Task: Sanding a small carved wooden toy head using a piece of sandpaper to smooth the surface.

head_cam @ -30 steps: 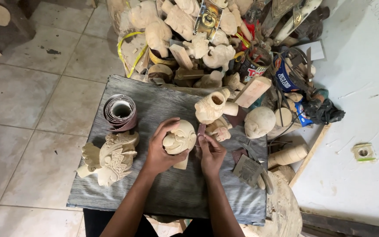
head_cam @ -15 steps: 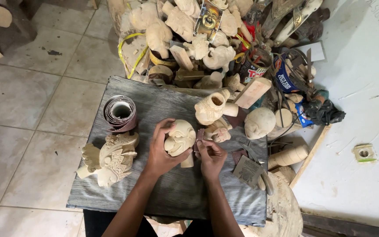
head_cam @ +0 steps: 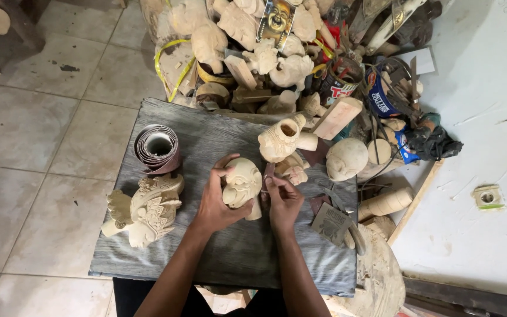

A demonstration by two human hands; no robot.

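1. Left hand (head_cam: 215,202) is curled around a pale carved wooden head (head_cam: 241,183), thumb over the top and fingers wrapped behind it, holding it just above the grey board (head_cam: 218,258) with the carved face turned towards the camera
2. Right hand (head_cam: 283,199) is pinched shut on a small dark strip, seemingly sandpaper (head_cam: 269,174), whose upper end rests against the right side of the carved head; most of the strip is hidden by the fingers
3. Both forearms come up from the bottom edge of the view and meet over the middle of the board
4. To the left of the left hand lies a winged, ornately carved figure (head_cam: 142,208), touching the board and well clear of the hands
5. Behind that figure stands a roll of sandpaper (head_cam: 158,147), on end, its hollow core showing
6. Just beyond the right hand sits a pale carved jug-like piece (head_cam: 280,140), tilted, with its opening up
7. A rounded unfinished wooden head (head_cam: 346,158) rests at the board's right edge, near a turned wooden handle (head_cam: 385,203)
8. At the far edge of the board rises a heap of rough pale carvings (head_cam: 247,41), mixed with tins and tools, on a tiled floor (head_cam: 24,135)
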